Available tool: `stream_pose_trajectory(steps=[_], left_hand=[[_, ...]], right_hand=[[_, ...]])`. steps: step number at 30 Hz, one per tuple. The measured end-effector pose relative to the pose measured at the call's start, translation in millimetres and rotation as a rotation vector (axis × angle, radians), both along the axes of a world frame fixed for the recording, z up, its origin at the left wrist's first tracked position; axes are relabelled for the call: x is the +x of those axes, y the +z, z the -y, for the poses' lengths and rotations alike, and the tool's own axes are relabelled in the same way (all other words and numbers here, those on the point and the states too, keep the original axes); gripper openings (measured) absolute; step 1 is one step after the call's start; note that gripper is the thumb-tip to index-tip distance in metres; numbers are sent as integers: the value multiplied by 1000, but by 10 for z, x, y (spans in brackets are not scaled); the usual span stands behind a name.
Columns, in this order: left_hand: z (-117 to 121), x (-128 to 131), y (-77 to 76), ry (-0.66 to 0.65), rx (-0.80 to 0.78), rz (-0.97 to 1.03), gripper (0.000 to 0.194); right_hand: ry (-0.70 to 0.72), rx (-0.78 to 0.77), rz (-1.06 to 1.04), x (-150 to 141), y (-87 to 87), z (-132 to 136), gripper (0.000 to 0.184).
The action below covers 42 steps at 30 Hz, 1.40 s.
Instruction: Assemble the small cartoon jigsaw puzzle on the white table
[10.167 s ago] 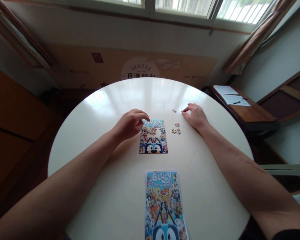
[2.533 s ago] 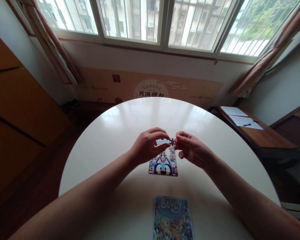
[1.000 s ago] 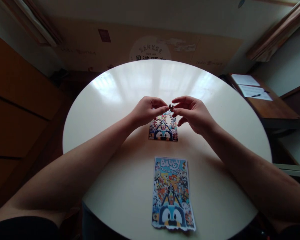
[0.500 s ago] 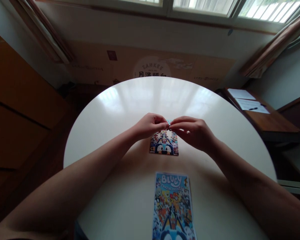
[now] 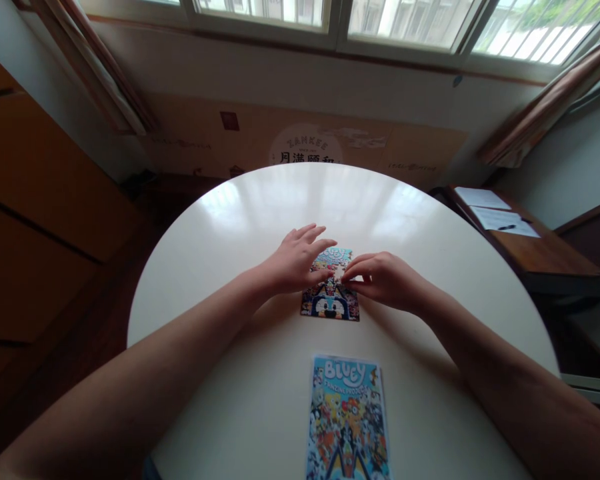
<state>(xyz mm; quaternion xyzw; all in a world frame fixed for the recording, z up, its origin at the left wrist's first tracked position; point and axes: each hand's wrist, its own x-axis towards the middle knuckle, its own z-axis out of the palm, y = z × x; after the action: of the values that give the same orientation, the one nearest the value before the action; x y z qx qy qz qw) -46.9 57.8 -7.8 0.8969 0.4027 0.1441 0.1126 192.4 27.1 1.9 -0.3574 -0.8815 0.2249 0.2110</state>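
A small jigsaw puzzle [image 5: 330, 308] lies flat on the white round table, with a blue cartoon dog along its lower part and a pale gap near its middle. Over its left side my left hand [image 5: 303, 259] is spread, fingers apart and holding nothing. My right hand [image 5: 375, 277] pinches a small puzzle piece at the gap's right edge; the fingertips mostly hide the piece. Closer to me lies a printed picture sheet [image 5: 349, 413] reading "Bluey Fanzine Project", with the same artwork as the puzzle.
The white table [image 5: 220, 413] has a curved far edge near the wall. To the right stands a wooden desk [image 5: 555, 250] with papers [image 5: 505, 221] and a pen on it. An orange-brown cabinet [image 5: 35, 253] is on the left.
My hands were together above the puzzle, fingertips meeting at a small piece. Now they are apart: the left has opened out, and the right has lowered to the puzzle's gap.
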Motion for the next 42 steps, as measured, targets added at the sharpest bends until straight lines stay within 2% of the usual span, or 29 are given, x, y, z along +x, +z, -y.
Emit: stream_pose_trajectory(steps=[9,18,22,25,27,29,35,38,42], left_hand=[[-1,22,-19,12,-62,-59,63],[-19,13,-45,23,-60,-61,61],[-14,7,-22,25,-63,-73,58],[11,52,6,70,-77,-84,54],[33,106,10,105,-60,-75,54],[49,163,-8,133,-35,-62,58],[28,222,-155,140,35,-32,70],[11,210,-191,138,50,-33,74],[31,230,-127,174,-30,-108,80]], right_hand=[[-26,37,54,-20,-25,18,16],[-52,117,236,-63,85,88,19],[-32,55,149,18,163,49,23],[-155,96,-17,199,238,-50,26],[-266,152,-43,348,285,-119,25],[-329,154,22,484,316,-167,23],[-361,-77,292,647,312,-188,18],[-387,-52,331,628,283,-198,17],[-416,-38,384,592,246,-231,20]])
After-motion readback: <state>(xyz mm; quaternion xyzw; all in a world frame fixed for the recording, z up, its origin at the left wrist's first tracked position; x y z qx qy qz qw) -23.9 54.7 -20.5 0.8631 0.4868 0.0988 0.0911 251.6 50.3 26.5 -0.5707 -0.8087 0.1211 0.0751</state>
